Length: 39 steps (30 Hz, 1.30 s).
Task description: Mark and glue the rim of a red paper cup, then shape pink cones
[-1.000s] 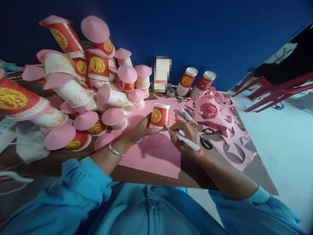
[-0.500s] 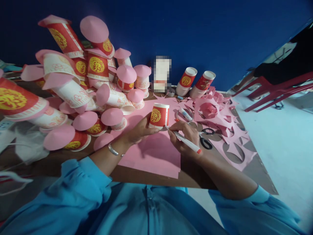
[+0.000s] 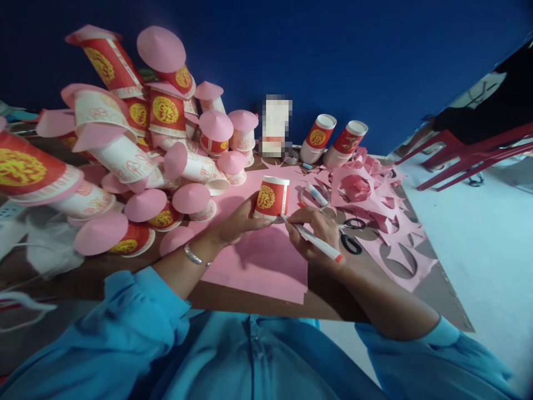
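A red and gold paper cup [image 3: 271, 197] stands upside down on a pink paper sheet [image 3: 266, 261] in the middle of the table. My left hand [image 3: 239, 222] grips the cup from its left side and presses it onto the sheet. My right hand [image 3: 314, 233] holds a white marker [image 3: 318, 243] with a red end, its tip touching the paper at the cup's lower right rim.
A heap of cups with pink cone lids [image 3: 158, 144] fills the left. Black scissors [image 3: 348, 236], a second marker [image 3: 317, 194] and pink paper scraps [image 3: 375, 194] lie to the right. Two cup stacks [image 3: 333, 139] lean by the blue wall. Red chairs [image 3: 470, 155] stand at the far right.
The marker tip has crept slightly leftward along the cup's rim. The cup and my left hand have stayed put.
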Each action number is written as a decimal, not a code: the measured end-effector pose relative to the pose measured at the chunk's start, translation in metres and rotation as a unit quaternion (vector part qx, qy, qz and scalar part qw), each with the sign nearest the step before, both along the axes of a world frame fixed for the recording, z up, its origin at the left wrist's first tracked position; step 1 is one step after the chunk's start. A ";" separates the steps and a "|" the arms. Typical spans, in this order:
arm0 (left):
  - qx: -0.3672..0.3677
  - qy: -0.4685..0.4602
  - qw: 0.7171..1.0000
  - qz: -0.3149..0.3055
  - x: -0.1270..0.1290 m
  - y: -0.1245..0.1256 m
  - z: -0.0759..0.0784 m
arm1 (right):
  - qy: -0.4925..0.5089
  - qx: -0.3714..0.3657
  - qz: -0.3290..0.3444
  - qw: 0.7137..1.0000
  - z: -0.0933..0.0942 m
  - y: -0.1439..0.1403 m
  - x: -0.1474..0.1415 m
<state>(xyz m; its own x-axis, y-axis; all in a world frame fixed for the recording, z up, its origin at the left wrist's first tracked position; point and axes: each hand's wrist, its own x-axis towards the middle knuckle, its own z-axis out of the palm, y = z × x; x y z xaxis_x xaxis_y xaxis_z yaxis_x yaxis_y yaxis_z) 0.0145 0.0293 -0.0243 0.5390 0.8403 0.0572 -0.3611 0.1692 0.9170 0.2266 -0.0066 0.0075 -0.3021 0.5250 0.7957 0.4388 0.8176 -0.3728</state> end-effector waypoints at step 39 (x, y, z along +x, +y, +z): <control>0.002 -0.034 0.999 -0.026 0.002 0.001 -0.002 | 0.006 0.001 -0.027 1.000 -0.003 0.002 0.002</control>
<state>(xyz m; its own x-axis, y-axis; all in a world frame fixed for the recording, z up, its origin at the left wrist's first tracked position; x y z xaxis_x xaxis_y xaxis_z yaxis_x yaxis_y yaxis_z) 0.0162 0.0300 -0.0262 0.5774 0.8106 0.0981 -0.4126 0.1860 0.8917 0.2282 -0.0043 0.0044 -0.2635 0.5389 0.8001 0.4767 0.7938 -0.3776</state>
